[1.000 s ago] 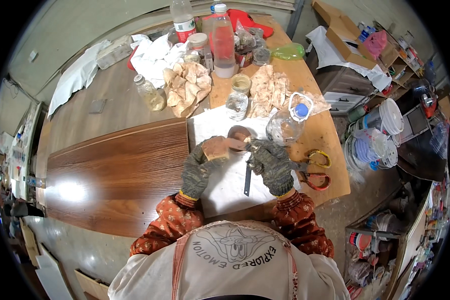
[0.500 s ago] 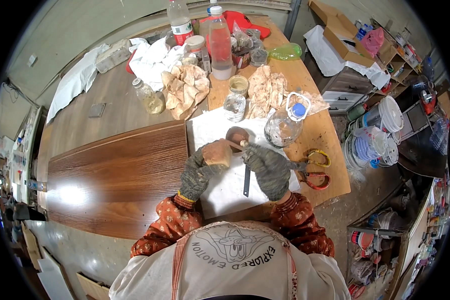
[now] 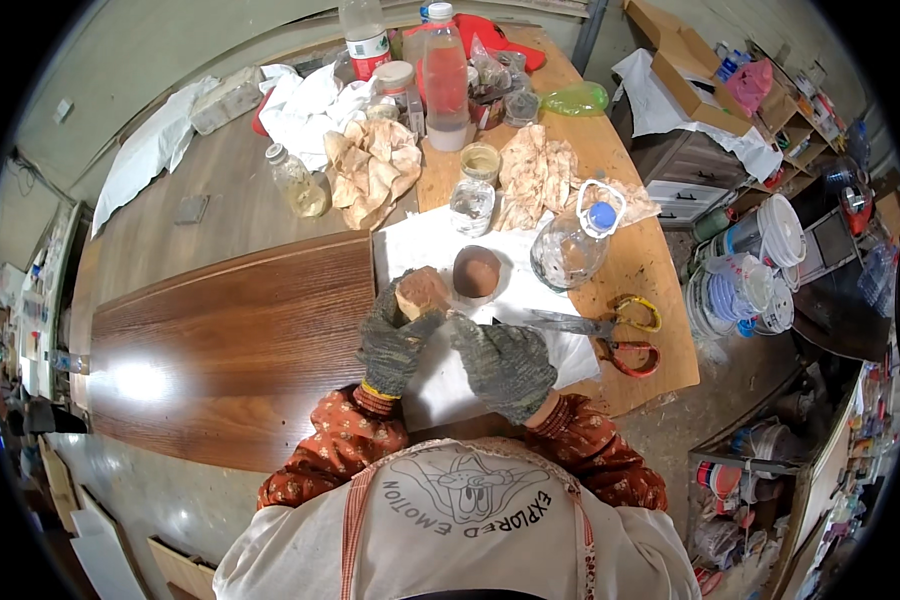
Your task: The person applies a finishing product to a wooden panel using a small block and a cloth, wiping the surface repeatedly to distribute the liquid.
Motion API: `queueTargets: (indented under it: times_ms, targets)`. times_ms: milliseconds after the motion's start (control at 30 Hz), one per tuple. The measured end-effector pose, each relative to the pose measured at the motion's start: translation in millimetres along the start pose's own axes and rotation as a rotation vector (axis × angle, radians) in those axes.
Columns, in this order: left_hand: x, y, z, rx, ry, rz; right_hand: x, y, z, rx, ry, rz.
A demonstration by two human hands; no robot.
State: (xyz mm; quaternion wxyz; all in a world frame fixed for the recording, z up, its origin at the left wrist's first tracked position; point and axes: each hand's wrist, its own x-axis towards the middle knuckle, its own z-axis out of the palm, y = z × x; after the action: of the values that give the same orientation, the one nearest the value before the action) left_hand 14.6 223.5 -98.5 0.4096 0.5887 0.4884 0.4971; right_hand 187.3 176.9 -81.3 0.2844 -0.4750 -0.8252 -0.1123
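Note:
My left hand (image 3: 398, 345), in a dark knitted glove, grips a rough brown block (image 3: 423, 292) with a paler edge, held above the white sheet. My right hand (image 3: 505, 368), gloved alike, is closed with its fingertips close to the block's lower right side. What those fingers hold, if anything, is hidden. Just beyond the hands stands a small round cup (image 3: 477, 274) of reddish-brown material. Scissors (image 3: 610, 326) with one yellow and one red handle loop lie to the right, blades pointing toward my right hand. A dark strip under that hand is mostly covered.
A glossy brown wood panel (image 3: 230, 350) lies at left, beside the white sheet (image 3: 410, 240). Farther back are a glass jar (image 3: 470, 207), a large clear jug (image 3: 570, 248), crumpled stained cloths (image 3: 373, 172) and a tall bottle (image 3: 444, 80). Stacked white buckets (image 3: 760, 270) stand on the right.
My right hand has moved left and nearer to me, off the cup, and a thin brown stick seen in it is out of sight. The block has tilted in my left hand.

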Motion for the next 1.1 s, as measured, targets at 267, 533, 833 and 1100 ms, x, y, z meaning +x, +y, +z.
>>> queueTargets:
  times_ms: [267,533,833,1100]
  targets:
    - [-2.9,-12.6,3.0,-0.722,0.006,-0.148,11.4,-21.7,2.3,0.02,-0.07,-0.078]
    - [-1.6,-8.2,1.6,0.067,0.059,0.063,-2.7,-10.8,16.0,-0.101,-0.05,-0.063]
    - [-2.0,-0.4,2.9,-0.102,-0.03,0.033,32.4,-2.0,-19.3,0.834,-0.197,0.592]
    - [-1.2,-9.6,2.9,-0.334,-0.164,0.085,23.3,33.0,-5.8,1.473,0.118,1.097]
